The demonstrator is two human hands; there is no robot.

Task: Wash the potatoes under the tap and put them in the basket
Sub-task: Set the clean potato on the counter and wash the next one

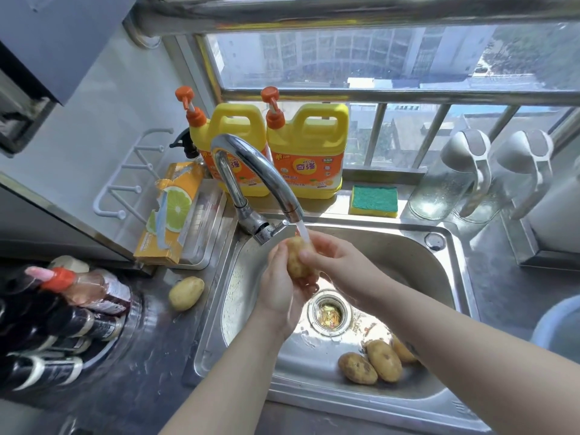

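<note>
While the tap [251, 171] runs, the head view shows both hands closed round one potato [296, 259] over the middle of the sink [452, 277], just above the drain [328, 315]. The left hand [279, 290] cups it from the left and below. The right hand [334, 259] wraps its fingers over the right side, thumb on the potato's face. The long axis runs from the sink's near edge toward its far edge, and the stream [303, 230] strikes the raised far end. Three potatoes [384, 361] lie touching in the sink's near right corner, beside the right forearm. A lone potato [186, 292] lies on the counter [150, 340] just beside the sink's left rim, nearer the left hand. A pale round rim [555, 324] at the counter's right edge may be the basket; I cannot tell. If it is, the right hand is nearer, and the potato would travel rightward over the sink's right rim.
</note>
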